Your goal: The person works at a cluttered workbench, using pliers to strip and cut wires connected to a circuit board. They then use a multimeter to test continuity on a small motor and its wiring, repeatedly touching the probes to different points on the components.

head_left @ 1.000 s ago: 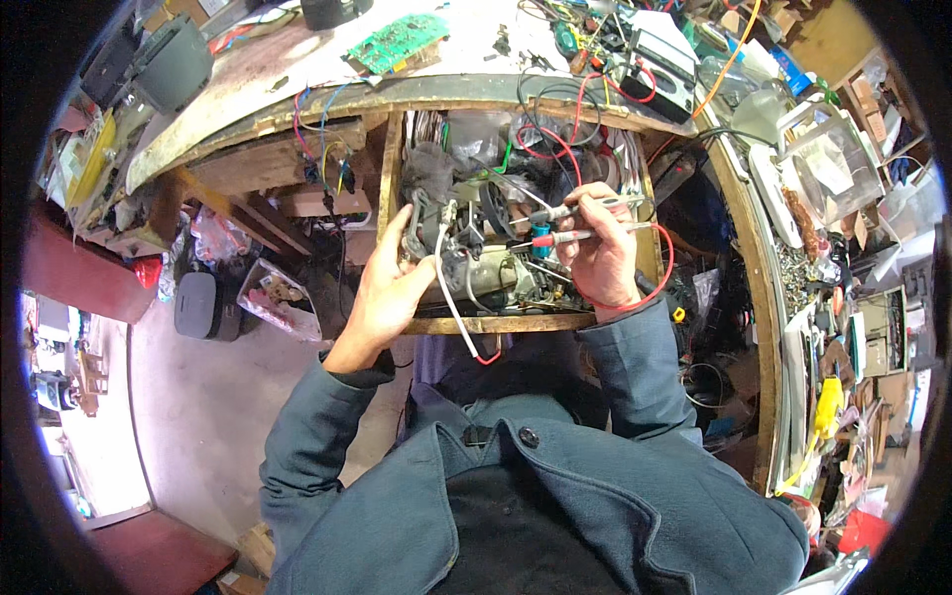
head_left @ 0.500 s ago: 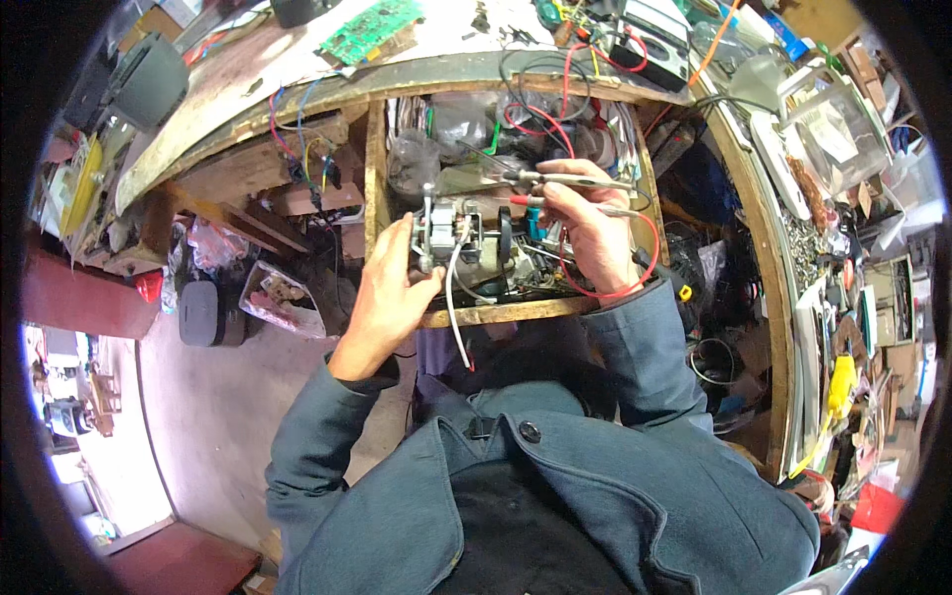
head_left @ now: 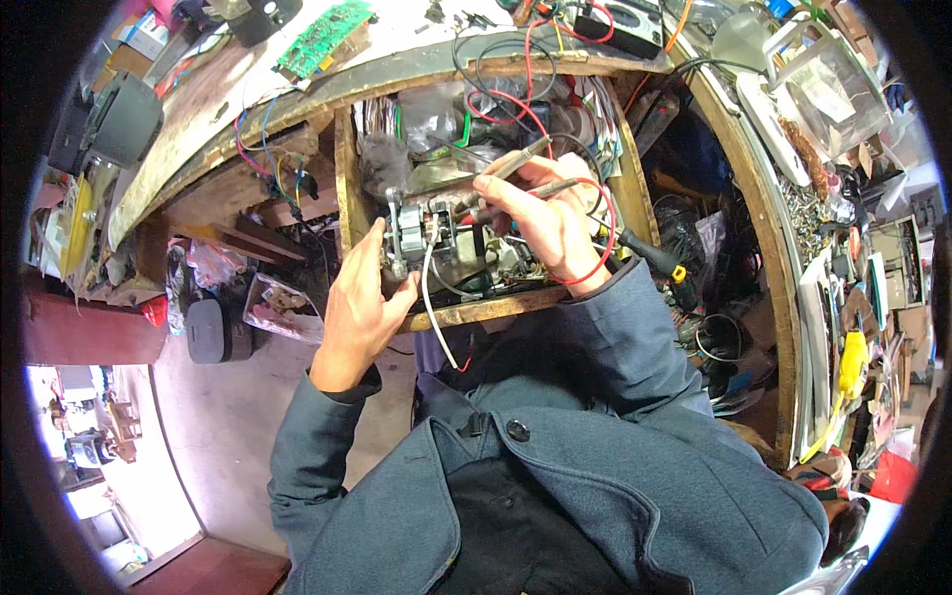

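1. The left hand (head_left: 362,302), fingers curled, grips the left end of a small motor (head_left: 431,233) near the frame's centre.
2. The right hand (head_left: 545,223) pinches two thin probes (head_left: 516,164) that point up and left, just above the motor.
3. The motor sits between both hands in an open wooden drawer (head_left: 476,309).
4. Where the probe tips touch is hard to make out among red wires (head_left: 595,248) and clutter.
5. A curved workbench (head_left: 238,109) spans the top, with a green circuit board (head_left: 322,38) at upper left; bare floor (head_left: 228,416) lies lower left.
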Available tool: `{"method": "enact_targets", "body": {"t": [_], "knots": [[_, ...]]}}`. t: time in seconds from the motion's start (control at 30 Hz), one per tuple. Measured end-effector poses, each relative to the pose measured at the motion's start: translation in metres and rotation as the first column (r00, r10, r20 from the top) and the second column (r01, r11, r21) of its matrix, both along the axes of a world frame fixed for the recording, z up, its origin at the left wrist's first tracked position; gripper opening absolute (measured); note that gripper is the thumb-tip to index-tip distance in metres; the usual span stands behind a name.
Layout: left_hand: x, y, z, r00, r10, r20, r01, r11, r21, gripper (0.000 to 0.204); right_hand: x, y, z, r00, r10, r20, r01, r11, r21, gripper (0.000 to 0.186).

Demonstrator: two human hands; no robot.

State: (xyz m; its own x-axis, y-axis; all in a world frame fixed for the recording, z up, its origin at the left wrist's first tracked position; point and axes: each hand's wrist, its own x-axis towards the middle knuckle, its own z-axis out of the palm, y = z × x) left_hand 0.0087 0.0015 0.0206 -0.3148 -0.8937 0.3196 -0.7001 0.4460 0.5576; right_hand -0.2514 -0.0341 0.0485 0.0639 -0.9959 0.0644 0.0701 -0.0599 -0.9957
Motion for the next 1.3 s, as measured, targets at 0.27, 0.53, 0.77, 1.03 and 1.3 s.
{"method": "enact_targets", "body": {"t": [0.27, 0.53, 0.77, 1.03, 1.3], "knots": [[0.002, -0.003, 0.001, 0.999, -0.031, 0.034, 0.032, 0.999, -0.024, 0.073, 0.005, 0.005, -0.002, 0.996, -0.016, 0.085, 0.009, 0.997, 0.08, 0.018], [0.001, -0.004, 0.001, 0.998, -0.02, 0.054, 0.022, 0.999, -0.039, 0.075, 0.014, 0.011, 0.0, 0.999, -0.027, -0.045, 0.017, 0.977, -0.213, 0.013], [0.001, -0.004, -0.001, 0.999, -0.019, 0.033, 0.02, 1.0, -0.017, 0.075, 0.018, 0.014, 0.003, 0.995, -0.032, -0.097, 0.012, 0.979, -0.203, 0.014], [0.001, -0.006, 0.001, 0.999, -0.022, 0.029, 0.022, 1.0, -0.007, 0.073, 0.015, 0.014, 0.0, 0.985, -0.026, -0.172, -0.001, 0.988, -0.155, 0.018], [-0.005, -0.004, 0.011, 0.994, -0.033, 0.109, 0.037, 0.999, -0.039, 0.077, 0.012, 0.007, -0.013, 0.949, -0.067, -0.309, -0.009, 0.971, -0.24, 0.015]]}}
